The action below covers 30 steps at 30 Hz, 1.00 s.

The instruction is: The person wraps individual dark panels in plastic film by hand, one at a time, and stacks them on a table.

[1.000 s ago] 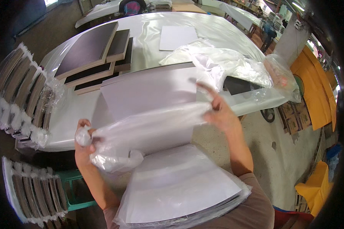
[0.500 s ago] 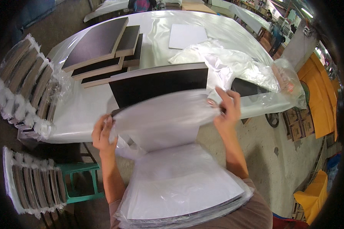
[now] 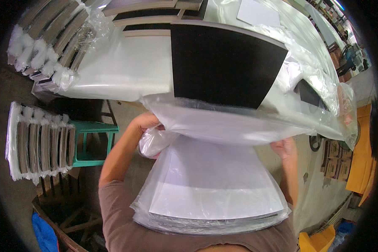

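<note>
Clear film: one thin, shiny piece of plastic (image 3: 227,130), milky where it overlaps, strung across between the two hands. Its upper edge crosses in front of the black board's bottom, and it hangs over the top end of the lap pile.
Left hand: the hand (image 3: 148,121) has its fingers closed on the film, some tucked behind it; a crumpled, puffy wad of plastic (image 3: 155,142) hangs just below.
Right hand: fingers of this hand (image 3: 284,148) are curled in narrow, right by the film's lower edge. It's blurry, so I can't make out if they're really pinching it.
Black board: one big flat panel (image 3: 227,63), matte black face, thin grey edge along the top, at the near side of the table.
Lap pile: stack of smooth white sheets in clear plastic (image 3: 218,185), darker layers at the near end. Layers too squashed together to count.
Table: one, under glossy pale plastic (image 3: 122,71). At least three more dark boards (image 3: 147,16) with chunky pale edges lie past the black one, plus one plain white sheet (image 3: 258,12).
Left side: one green plastic stool (image 3: 95,140) with a row of at least five grey-brown slabs (image 3: 44,145) in frilly plastic.
Right side: bright orange sheet material (image 3: 359,151) beside brown cardboard boxes (image 3: 337,159).
</note>
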### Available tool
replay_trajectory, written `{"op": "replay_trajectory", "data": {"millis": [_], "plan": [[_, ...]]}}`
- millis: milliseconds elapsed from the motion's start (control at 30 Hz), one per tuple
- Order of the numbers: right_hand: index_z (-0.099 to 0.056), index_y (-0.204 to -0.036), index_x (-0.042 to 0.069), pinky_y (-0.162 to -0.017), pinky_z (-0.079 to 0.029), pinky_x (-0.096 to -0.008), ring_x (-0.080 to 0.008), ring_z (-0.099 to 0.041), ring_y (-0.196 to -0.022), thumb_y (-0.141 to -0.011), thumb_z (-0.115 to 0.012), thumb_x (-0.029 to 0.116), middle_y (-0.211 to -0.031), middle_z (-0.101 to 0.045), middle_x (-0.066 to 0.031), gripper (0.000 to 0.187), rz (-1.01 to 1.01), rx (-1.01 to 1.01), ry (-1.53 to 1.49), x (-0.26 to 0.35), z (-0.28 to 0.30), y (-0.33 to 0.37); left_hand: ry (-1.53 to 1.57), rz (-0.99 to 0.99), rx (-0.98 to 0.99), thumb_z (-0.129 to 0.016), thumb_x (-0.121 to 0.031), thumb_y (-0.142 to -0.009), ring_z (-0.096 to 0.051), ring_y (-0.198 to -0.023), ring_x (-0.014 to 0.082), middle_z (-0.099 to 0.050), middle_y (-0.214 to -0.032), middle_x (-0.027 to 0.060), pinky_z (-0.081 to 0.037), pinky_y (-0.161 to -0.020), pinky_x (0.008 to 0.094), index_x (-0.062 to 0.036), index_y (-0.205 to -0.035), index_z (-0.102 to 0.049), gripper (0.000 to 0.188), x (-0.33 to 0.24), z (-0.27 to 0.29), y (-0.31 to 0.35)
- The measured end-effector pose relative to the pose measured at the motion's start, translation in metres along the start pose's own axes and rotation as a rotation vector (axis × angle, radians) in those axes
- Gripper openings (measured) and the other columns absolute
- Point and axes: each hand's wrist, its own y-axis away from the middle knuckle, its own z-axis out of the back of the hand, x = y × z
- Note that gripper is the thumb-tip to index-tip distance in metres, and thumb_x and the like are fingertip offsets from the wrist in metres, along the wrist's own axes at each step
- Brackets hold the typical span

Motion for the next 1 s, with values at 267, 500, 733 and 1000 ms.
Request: {"op": "replay_trajectory", "data": {"millis": [267,500,733,1000], "plan": [[-0.042,-0.117,0.005,-0.061,-0.04,-0.0281,-0.013,-0.05,-0.069,-0.077,-0.057,0.023,-0.08,-0.055,-0.0044,0.046,-0.305,0.207,0.516,-0.097,0.125,-0.057,0.154,0.029,-0.484,-0.049,-0.025,-0.084,-0.053,-0.08,0.0179,-0.057,-0.094,0.0082,-0.043,-0.069,0.0278,-0.0023,-0.115,-0.043,0.039,0.084,-0.02,-0.037],[-0.045,-0.113,0.005,-0.06,-0.038,-0.0268,-0.0118,-0.048,-0.068,-0.077,-0.057,0.024,-0.079,-0.053,-0.0021,0.042,-0.34,-0.103,0.902,-0.151,0.142,-0.079,0.01,0.023,-0.683,-0.045,-0.025,-0.084,-0.055,-0.084,0.024,-0.057,-0.096,0.0118,-0.043,-0.07,0.0333,-0.0052,-0.113,-0.047,0.035,0.163,0.019,-0.083],[-0.051,-0.104,0.006,-0.06,-0.037,-0.0255,-0.0104,-0.046,-0.07,-0.076,-0.058,0.021,-0.08,-0.053,0.0007,0.033,-0.113,-0.166,1.103,-0.036,0.118,-0.058,-1.421,0.296,-1.371,-0.048,-0.011,-0.076,-0.059,-0.063,0.0327,-0.058,-0.067,0.0155,-0.049,-0.06,0.04,-0.0081,-0.095,-0.051,0.02,0.132,0.168,0.058],[-0.055,-0.097,0.004,-0.072,-0.04,-0.0233,-0.0102,-0.05,-0.082,-0.074,-0.061,0.008,-0.088,-0.054,-0.002,0.024,0.326,0.554,1.216,0.037,-0.096,-0.043,0.025,-0.851,-0.594,-0.036,-0.05,-0.085,-0.043,-0.101,0.0191,-0.051,-0.109,0.0093,-0.04,-0.078,0.0325,-0.0185,-0.128,-0.032,0.054,-0.111,0.002,0.075]]}}
